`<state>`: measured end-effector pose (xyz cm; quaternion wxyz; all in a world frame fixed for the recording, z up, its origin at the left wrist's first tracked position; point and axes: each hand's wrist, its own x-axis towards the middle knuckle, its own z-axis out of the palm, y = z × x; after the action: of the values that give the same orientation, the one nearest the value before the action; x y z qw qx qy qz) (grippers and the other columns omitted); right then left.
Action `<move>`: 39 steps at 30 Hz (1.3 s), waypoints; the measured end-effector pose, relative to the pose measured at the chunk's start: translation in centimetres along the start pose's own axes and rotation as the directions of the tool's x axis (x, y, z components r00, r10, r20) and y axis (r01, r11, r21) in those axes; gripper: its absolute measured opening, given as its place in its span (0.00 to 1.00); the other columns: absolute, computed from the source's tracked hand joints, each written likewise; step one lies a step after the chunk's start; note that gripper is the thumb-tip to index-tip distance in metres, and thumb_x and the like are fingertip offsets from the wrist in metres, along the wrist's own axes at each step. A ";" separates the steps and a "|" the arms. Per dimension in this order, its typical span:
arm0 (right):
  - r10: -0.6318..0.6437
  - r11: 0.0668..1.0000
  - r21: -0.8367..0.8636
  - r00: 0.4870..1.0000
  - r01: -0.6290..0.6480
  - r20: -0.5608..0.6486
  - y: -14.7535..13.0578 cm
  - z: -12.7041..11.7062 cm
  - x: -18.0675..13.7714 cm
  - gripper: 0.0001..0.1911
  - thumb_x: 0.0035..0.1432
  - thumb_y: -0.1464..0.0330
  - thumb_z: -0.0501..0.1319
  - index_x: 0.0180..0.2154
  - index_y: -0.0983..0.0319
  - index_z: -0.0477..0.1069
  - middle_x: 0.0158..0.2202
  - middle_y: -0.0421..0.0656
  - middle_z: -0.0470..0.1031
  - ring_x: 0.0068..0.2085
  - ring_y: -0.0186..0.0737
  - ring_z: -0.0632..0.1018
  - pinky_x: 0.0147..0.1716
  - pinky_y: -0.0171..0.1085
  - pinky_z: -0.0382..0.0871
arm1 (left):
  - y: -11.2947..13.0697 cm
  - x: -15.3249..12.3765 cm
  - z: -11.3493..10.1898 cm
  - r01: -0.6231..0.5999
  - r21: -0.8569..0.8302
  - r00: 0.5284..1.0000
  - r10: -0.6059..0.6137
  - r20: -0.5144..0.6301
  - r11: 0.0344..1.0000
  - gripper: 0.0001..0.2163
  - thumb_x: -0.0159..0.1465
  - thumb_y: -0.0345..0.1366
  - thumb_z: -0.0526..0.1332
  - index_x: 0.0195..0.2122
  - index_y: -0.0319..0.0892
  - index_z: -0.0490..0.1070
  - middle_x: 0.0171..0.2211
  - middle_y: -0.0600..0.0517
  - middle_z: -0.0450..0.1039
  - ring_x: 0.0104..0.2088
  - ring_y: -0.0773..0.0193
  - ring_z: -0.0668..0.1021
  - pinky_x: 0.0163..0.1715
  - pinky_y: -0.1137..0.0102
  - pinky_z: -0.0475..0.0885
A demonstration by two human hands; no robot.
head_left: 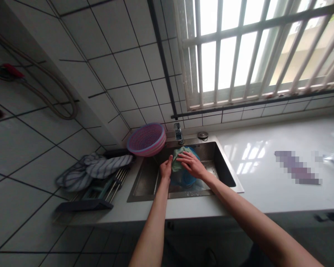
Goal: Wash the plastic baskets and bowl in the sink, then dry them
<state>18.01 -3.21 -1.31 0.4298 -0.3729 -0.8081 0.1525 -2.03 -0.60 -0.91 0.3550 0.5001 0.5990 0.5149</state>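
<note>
Both my hands are over the steel sink (144,181). My left hand (166,168) grips the rim of a blue bowl-like vessel (183,178) that sits in the basin. My right hand (191,163) lies flat, fingers stretched, pressing a green cloth (177,157) against the top of that blue vessel. The cloth is bunched between the two hands. The lower part of the vessel is hidden behind my wrists.
A pink colander (147,139) rests at the sink's back left corner, near the faucet (178,133). A striped towel (94,168) lies over a dish rack (100,191) at left. White counter (267,167) stretches right; tiled walls and a barred window (253,48) stand behind.
</note>
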 end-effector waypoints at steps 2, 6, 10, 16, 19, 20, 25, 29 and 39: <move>0.076 0.995 0.074 0.995 -0.072 -0.063 1.1 0.2 0.0 0.21 0.76 0.62 0.57 0.65 0.50 0.76 0.71 0.42 0.71 0.75 0.48 0.65 0.75 0.58 0.57 | 0.1 -0.1 -0.2 -0.008 0.006 1.000 0.008 -0.014 1.000 0.39 0.47 0.82 0.61 0.18 0.45 0.60 0.19 0.59 0.52 0.25 0.68 0.57 0.25 0.69 0.50; 0.401 0.898 0.279 0.895 -0.341 -0.196 4.2 0.1 -0.5 0.23 0.73 0.56 0.58 0.62 0.53 0.79 0.67 0.45 0.76 0.69 0.49 0.75 0.71 0.53 0.65 | -0.3 0.0 -0.5 0.010 -0.012 1.000 -0.010 -0.015 1.000 0.38 0.48 0.80 0.62 0.19 0.45 0.58 0.19 0.60 0.51 0.24 0.69 0.55 0.25 0.70 0.48; 0.726 0.670 0.389 0.666 -0.632 -0.169 7.1 -1.0 -1.5 0.24 0.68 0.56 0.58 0.57 0.57 0.82 0.58 0.48 0.83 0.61 0.53 0.82 0.64 0.54 0.73 | -1.1 0.2 -0.5 -0.015 -0.032 0.999 0.016 0.049 0.999 0.36 0.53 0.78 0.62 0.21 0.44 0.62 0.20 0.59 0.53 0.24 0.69 0.56 0.25 0.71 0.49; 0.791 0.612 0.329 0.572 -0.720 -0.220 7.9 -2.0 -2.1 0.23 0.67 0.57 0.57 0.54 0.57 0.85 0.58 0.51 0.83 0.63 0.58 0.81 0.64 0.54 0.71 | -1.2 0.2 -0.1 -0.071 -0.047 0.987 0.077 0.144 0.996 0.35 0.56 0.76 0.62 0.24 0.42 0.68 0.22 0.57 0.58 0.25 0.68 0.58 0.26 0.71 0.52; 0.795 0.607 0.343 0.561 -0.717 -0.232 7.5 -2.6 -1.8 0.25 0.68 0.58 0.54 0.58 0.56 0.82 0.61 0.48 0.81 0.64 0.56 0.79 0.66 0.53 0.70 | -1.1 0.0 0.4 -0.121 -0.077 0.971 0.135 0.199 0.990 0.34 0.58 0.74 0.62 0.25 0.42 0.68 0.24 0.57 0.61 0.26 0.67 0.62 0.27 0.72 0.57; 0.793 0.608 0.357 0.554 -0.709 -0.251 7.4 -2.9 -1.7 0.26 0.68 0.58 0.54 0.59 0.56 0.81 0.61 0.48 0.81 0.64 0.56 0.79 0.66 0.53 0.70 | -1.2 -0.1 0.6 -0.136 -0.095 0.965 0.153 0.212 0.986 0.33 0.60 0.73 0.62 0.27 0.42 0.70 0.25 0.56 0.64 0.27 0.67 0.64 0.29 0.72 0.61; 0.740 0.669 0.328 0.552 -0.667 -0.385 6.9 -4.3 -1.7 0.26 0.69 0.58 0.54 0.59 0.58 0.82 0.58 0.49 0.83 0.59 0.56 0.82 0.64 0.51 0.72 | -2.1 -0.3 1.6 -0.158 -0.104 0.900 0.186 0.395 0.982 0.32 0.67 0.66 0.59 0.52 0.41 0.80 0.40 0.46 0.80 0.40 0.58 0.79 0.47 0.65 0.75; 0.646 0.759 0.221 0.670 -0.612 -0.366 6.7 -3.8 -1.8 0.23 0.69 0.61 0.56 0.57 0.58 0.82 0.59 0.47 0.83 0.60 0.52 0.81 0.66 0.49 0.71 | -3.3 0.1 1.9 -0.153 -0.068 0.836 0.166 0.523 0.986 0.28 0.69 0.49 0.63 0.68 0.45 0.72 0.64 0.41 0.75 0.56 0.53 0.80 0.63 0.59 0.72; 0.412 0.903 0.002 0.865 -0.429 -0.286 6.0 -0.9 -1.4 0.23 0.70 0.66 0.59 0.62 0.60 0.78 0.66 0.52 0.76 0.67 0.55 0.76 0.70 0.55 0.68 | -3.0 0.0 2.5 -0.266 0.046 0.923 0.241 0.301 0.963 0.25 0.66 0.42 0.65 0.63 0.42 0.77 0.57 0.41 0.80 0.56 0.51 0.80 0.60 0.59 0.72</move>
<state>22.06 -0.25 -4.93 0.4841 -0.5708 -0.6428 0.1632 -0.34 0.19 -4.39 0.3484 0.6587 0.4916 0.4506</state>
